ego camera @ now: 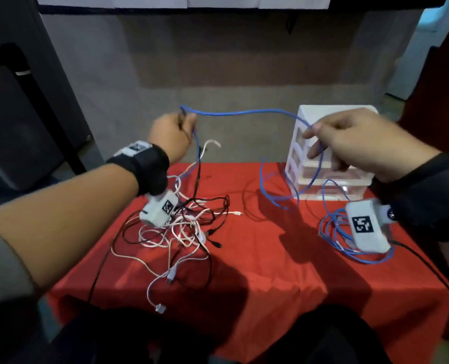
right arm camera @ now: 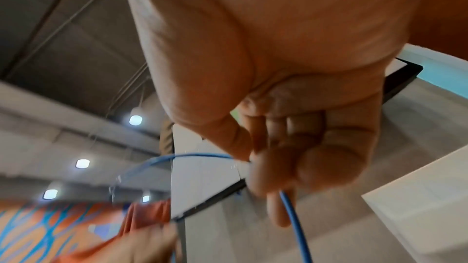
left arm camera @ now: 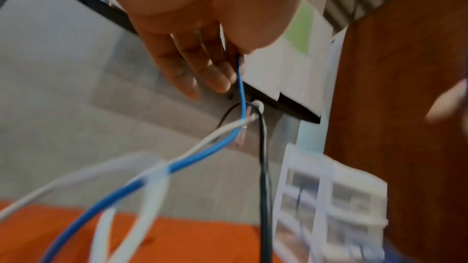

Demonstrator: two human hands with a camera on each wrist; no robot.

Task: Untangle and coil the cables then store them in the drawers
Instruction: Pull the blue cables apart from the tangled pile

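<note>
Left hand (ego camera: 171,135), raised above the counter (ego camera: 265,258), pinches the blue cable (ego camera: 244,112) near one end, fingers curled around it. Below it lies a tangle of white and black cables (ego camera: 181,227). The blue span runs rightward to the right hand (ego camera: 360,143), pinched between thumb and fingers before the white drawer unit (ego camera: 312,185); its remaining loops rest on the counter at right.

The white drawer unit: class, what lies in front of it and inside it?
Blue cable loops before the white drawer unit, partly hidden by the right hand. Drawer contents cannot be made out.
</note>
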